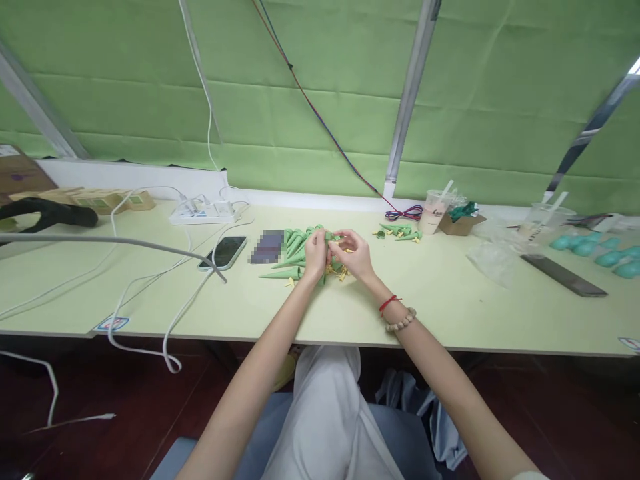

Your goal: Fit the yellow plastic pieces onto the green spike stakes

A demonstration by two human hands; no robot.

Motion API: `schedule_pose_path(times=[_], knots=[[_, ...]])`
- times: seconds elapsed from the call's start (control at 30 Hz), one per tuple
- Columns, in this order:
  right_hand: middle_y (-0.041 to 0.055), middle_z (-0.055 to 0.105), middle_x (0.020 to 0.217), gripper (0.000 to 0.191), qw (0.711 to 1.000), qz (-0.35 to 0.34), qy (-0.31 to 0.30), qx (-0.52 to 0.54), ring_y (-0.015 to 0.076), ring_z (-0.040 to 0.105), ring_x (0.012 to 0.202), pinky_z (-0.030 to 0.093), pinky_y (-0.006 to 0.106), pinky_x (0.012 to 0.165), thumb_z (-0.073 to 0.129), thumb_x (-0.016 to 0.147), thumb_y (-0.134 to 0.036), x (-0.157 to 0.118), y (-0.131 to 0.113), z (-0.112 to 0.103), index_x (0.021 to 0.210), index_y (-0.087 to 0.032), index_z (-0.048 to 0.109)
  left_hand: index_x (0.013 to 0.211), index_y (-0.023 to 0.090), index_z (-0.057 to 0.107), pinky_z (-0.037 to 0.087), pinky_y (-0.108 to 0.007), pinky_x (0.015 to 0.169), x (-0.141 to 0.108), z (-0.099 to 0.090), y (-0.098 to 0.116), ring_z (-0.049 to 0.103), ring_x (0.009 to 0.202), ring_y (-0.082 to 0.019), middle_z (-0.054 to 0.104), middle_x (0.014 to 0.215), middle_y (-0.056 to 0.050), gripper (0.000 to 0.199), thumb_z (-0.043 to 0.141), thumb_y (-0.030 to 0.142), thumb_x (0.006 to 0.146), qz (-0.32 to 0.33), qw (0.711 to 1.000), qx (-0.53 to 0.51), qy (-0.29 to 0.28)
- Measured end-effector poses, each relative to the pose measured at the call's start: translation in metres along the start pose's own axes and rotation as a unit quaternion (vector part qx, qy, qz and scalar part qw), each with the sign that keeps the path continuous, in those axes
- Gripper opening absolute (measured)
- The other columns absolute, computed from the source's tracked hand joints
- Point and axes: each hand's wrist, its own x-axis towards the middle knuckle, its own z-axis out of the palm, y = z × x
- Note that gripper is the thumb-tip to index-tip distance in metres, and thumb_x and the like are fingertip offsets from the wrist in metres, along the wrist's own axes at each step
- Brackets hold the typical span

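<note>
My left hand (315, 255) is closed around a green plastic piece (329, 235), mostly hidden by the fingers. Meeting it from the right, my right hand (356, 255) has its thumb and fingertips pinched against the left fingers; whatever it grips is too small to make out. Several green plastic cones (283, 274) lie on the table to the left of and beneath my hands. Small yellow plastic pieces (343, 273) are scattered under my right hand.
More green pieces with yellow parts (400, 232) lie at the back right, near a drink cup (433, 213) and small cardboard box (460, 225). A phone (225, 253), white cables (175, 270) and power strip (205, 213) occupy the left. A dark flat bar (563, 275) lies right.
</note>
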Motion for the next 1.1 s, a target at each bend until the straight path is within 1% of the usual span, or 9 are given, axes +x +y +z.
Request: schedule_pose_path(times=[0.1, 0.2, 0.33, 0.43, 0.53, 0.8, 0.9, 1.0, 1.1], knots=[[0.0016, 0.063, 0.069, 0.030, 0.986, 0.137, -0.024, 0.091, 0.0122, 0.059, 0.057, 0.053, 0.025, 0.053, 0.067, 0.064, -0.040, 0.003, -0.004, -0.002, 0.083, -0.018, 0.059, 0.070, 0.019, 0.049, 0.018, -0.019, 0.032, 0.001, -0.001, 0.001, 0.027, 0.027, -0.006, 0.029, 0.035, 0.009, 0.022, 0.047, 0.039, 0.080, 0.028, 0.999, 0.027, 0.002], [0.0041, 0.063, 0.073, 0.024, 0.949, 0.244, -0.116, 0.164, 0.0109, 0.059, 0.062, 0.053, 0.023, 0.058, 0.068, 0.064, -0.037, 0.007, -0.003, -0.009, 0.072, -0.016, 0.062, 0.067, 0.018, 0.050, 0.021, -0.018, 0.036, 0.000, -0.001, 0.003, 0.029, 0.034, -0.005, 0.035, 0.043, 0.007, 0.019, 0.050, 0.034, 0.078, 0.090, 0.994, 0.060, 0.024], [0.0011, 0.063, 0.074, 0.018, 0.922, 0.261, -0.181, 0.223, 0.0086, 0.057, 0.064, 0.051, 0.019, 0.061, 0.070, 0.062, -0.031, 0.008, 0.002, -0.013, 0.071, -0.017, 0.064, 0.073, 0.016, 0.059, 0.022, -0.020, 0.041, -0.003, -0.001, 0.005, 0.027, 0.040, -0.005, 0.052, 0.060, 0.002, 0.017, 0.049, 0.028, 0.078, 0.171, 0.977, 0.127, 0.025], [-0.0017, 0.059, 0.065, 0.018, 0.931, 0.239, -0.177, 0.210, 0.0076, 0.055, 0.060, 0.050, 0.021, 0.062, 0.072, 0.058, -0.030, 0.006, 0.001, -0.011, 0.063, -0.016, 0.060, 0.077, 0.016, 0.063, 0.021, -0.022, 0.042, -0.005, -0.001, 0.006, 0.026, 0.041, -0.006, 0.057, 0.066, 0.000, 0.021, 0.046, 0.028, 0.079, 0.181, 0.973, 0.145, 0.012], [-0.0056, 0.051, 0.056, 0.023, 0.958, 0.197, -0.122, 0.169, 0.0069, 0.051, 0.054, 0.050, 0.023, 0.060, 0.072, 0.054, -0.030, 0.003, -0.001, -0.005, 0.056, -0.017, 0.052, 0.077, 0.017, 0.064, 0.023, -0.022, 0.044, -0.005, -0.001, 0.006, 0.030, 0.042, -0.007, 0.060, 0.072, -0.001, 0.020, 0.046, 0.027, 0.078, 0.170, 0.977, 0.132, 0.008], [-0.0053, 0.045, 0.051, 0.014, 0.998, 0.014, -0.066, 0.001, 0.0091, 0.044, 0.050, 0.042, 0.023, 0.050, 0.060, 0.053, -0.020, 0.005, 0.000, -0.003, 0.052, -0.020, 0.046, 0.068, 0.016, 0.061, 0.036, -0.023, 0.058, -0.004, 0.002, 0.004, 0.049, 0.060, -0.011, 0.060, 0.070, -0.003, 0.026, 0.042, 0.027, 0.082, 0.183, 0.977, 0.105, 0.010], [-0.0053, 0.041, 0.053, 0.018, 0.994, -0.057, -0.054, -0.075, 0.0086, 0.039, 0.051, 0.035, 0.022, 0.047, 0.058, 0.054, -0.017, 0.007, 0.001, -0.011, 0.050, -0.020, 0.041, 0.067, 0.015, 0.059, 0.034, -0.021, 0.049, -0.005, 0.006, 0.003, 0.046, 0.052, -0.009, 0.057, 0.065, -0.002, 0.024, 0.049, 0.033, 0.079, 0.129, 0.988, 0.085, -0.014], [-0.0048, 0.040, 0.057, 0.020, 0.983, -0.122, -0.040, -0.134, 0.0090, 0.038, 0.053, 0.035, 0.022, 0.049, 0.057, 0.056, -0.016, 0.008, 0.004, -0.018, 0.051, -0.020, 0.039, 0.075, 0.016, 0.059, 0.024, -0.020, 0.036, -0.006, 0.007, 0.003, 0.033, 0.033, -0.006, 0.042, 0.043, 0.005, 0.031, 0.051, 0.046, 0.078, 0.021, 0.997, 0.060, -0.052], [-0.0031, 0.045, 0.062, 0.013, 0.980, -0.135, -0.008, -0.145, 0.0101, 0.043, 0.056, 0.039, 0.023, 0.052, 0.057, 0.059, -0.018, 0.009, 0.009, -0.020, 0.055, -0.020, 0.045, 0.083, 0.016, 0.058, 0.014, -0.020, 0.030, -0.007, 0.006, 0.004, 0.022, 0.024, -0.005, 0.028, 0.032, 0.009, 0.041, 0.048, 0.055, 0.077, -0.039, 0.993, 0.046, -0.099]])
